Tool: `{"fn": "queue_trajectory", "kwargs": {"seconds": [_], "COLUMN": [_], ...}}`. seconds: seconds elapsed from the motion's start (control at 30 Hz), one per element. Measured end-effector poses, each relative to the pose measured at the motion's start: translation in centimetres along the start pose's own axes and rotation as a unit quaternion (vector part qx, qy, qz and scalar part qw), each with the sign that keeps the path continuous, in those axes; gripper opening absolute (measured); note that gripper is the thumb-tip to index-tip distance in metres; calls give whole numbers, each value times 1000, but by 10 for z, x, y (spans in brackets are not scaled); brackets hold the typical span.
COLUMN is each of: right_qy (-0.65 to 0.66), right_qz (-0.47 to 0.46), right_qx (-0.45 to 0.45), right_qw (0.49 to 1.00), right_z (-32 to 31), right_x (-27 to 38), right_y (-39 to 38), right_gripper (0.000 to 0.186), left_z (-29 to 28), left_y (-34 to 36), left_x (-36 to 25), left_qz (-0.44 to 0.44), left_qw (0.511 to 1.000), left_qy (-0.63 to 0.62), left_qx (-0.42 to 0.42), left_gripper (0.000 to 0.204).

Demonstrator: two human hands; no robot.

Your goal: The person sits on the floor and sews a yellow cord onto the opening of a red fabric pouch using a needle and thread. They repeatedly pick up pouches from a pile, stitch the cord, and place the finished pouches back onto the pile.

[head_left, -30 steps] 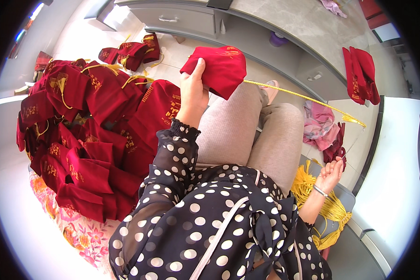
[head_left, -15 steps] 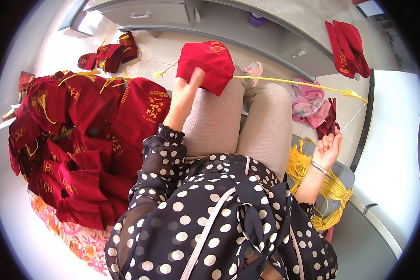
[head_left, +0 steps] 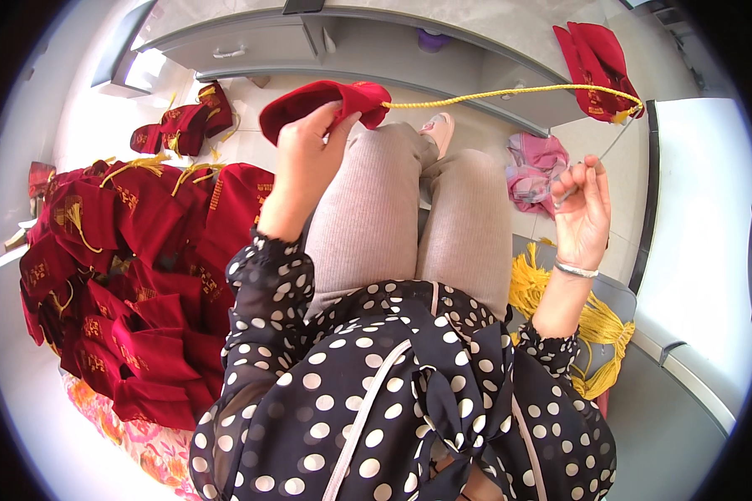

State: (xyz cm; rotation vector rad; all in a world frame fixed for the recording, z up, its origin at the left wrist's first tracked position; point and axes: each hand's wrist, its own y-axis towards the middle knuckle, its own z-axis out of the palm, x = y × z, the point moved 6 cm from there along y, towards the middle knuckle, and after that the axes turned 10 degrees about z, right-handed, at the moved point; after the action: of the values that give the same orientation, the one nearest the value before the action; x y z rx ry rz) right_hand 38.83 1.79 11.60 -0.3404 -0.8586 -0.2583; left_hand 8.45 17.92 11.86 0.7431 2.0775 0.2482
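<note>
My left hand [head_left: 305, 159] grips a red cloth pouch [head_left: 309, 93] above my left knee, its open mouth turned toward me. From the pouch's right end a yellow cord [head_left: 493, 93] runs across to the right. The cord's far end hangs on the tip of a thin metal hooked tool or needle [head_left: 617, 144]; its exact tip shape is too small to tell. Closed fingers of my right hand [head_left: 583, 213] pinch that tool, raised to the right of my knees. Beneath the right forearm lies a bundle of yellow cords [head_left: 606, 334].
A big heap of red pouches [head_left: 150, 309] with gold print lies at my left on a floral cloth [head_left: 154, 451]. More red pouches [head_left: 184, 125] rest on the floor, and others [head_left: 593, 63] at the far right. A grey desk [head_left: 259, 46] stands ahead; pink cloth [head_left: 536, 167] lies right.
The pouch has tipped and moved left, so its mouth now shows. My right hand has risen with the tool, and the cord now arches instead of running straight.
</note>
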Motion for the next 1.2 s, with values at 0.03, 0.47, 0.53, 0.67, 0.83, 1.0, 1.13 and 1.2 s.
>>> {"fn": "queue_trajectory", "kwargs": {"seconds": [0.03,0.47,0.53,0.67,0.83,1.0,1.13,1.2], "right_qy": [-19,-171,-193,-207,-225,-377,-463,-429], "right_qz": [-5,-23,-19,-20,31,36,-64,-54], "right_qx": [8,122,127,124,133,179,180,163], "right_qw": [1000,977,973,970,965,908,866,887], "right_z": [18,166,164,156,154,154,150,147], "right_x": [1,-34,-42,-51,-57,-68,-62,-58], "right_y": [3,30,32,34,34,30,34,39], "right_gripper": [17,6,6,6,4,5,13,18], "left_z": [-10,6,11,17,20,20,19,20], "left_y": [6,-19,-24,-28,-31,-30,-30,-31], "left_x": [-7,-20,-18,-19,-17,-21,-26,-26], "left_qz": [-13,-258,-265,-298,-292,-246,-166,-141], "left_qw": [1000,796,786,738,741,790,883,914], "left_qy": [-7,-541,-553,-601,-598,-550,-410,-353], "left_qx": [8,78,78,75,84,114,155,142], "left_gripper": [18,23,22,14,16,25,30,29]}}
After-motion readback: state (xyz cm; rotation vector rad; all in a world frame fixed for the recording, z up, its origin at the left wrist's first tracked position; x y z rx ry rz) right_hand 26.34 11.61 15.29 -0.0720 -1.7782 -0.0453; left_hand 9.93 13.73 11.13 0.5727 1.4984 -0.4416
